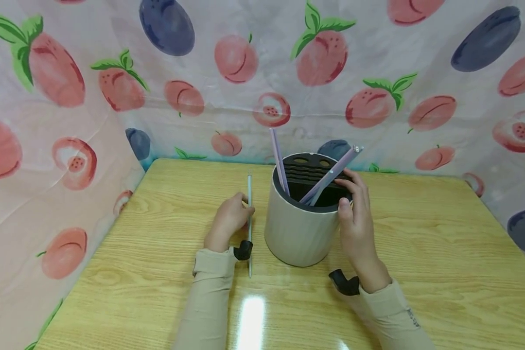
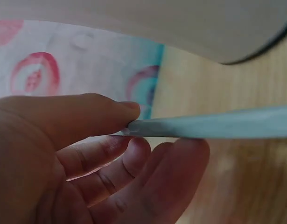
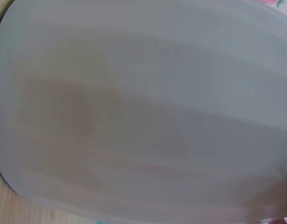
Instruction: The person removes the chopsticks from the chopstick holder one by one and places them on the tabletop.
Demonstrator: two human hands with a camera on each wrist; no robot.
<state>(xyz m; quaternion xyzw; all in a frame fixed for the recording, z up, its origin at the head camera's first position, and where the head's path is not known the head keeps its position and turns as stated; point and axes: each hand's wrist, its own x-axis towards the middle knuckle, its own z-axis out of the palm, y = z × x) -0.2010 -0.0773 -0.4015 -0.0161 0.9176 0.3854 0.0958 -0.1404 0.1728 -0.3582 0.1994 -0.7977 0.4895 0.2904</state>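
Observation:
A cream pen holder [image 1: 304, 238] with a dark slotted top stands upright on the table. My right hand [image 1: 356, 218] grips its right side, fingers and thumb at the rim; in the right wrist view the holder's ribbed wall [image 3: 148, 121] fills nearly everything. Left of it, my left hand [image 1: 232, 216] pinches a slim pale blue pencil [image 1: 250, 189] between thumb and fingers. That pencil points away from me, and its near end tapers. Inside the holder, a lilac pencil [image 1: 277, 163] leans at the left, and further lilac and blue pencils [image 1: 332, 173] slant to the right.
The wood-grain table [image 1: 442, 253] ends at the back against a fruit-printed cloth [image 1: 245, 97], which also hangs along the left side. A bright light reflection [image 1: 251, 323] lies near the front.

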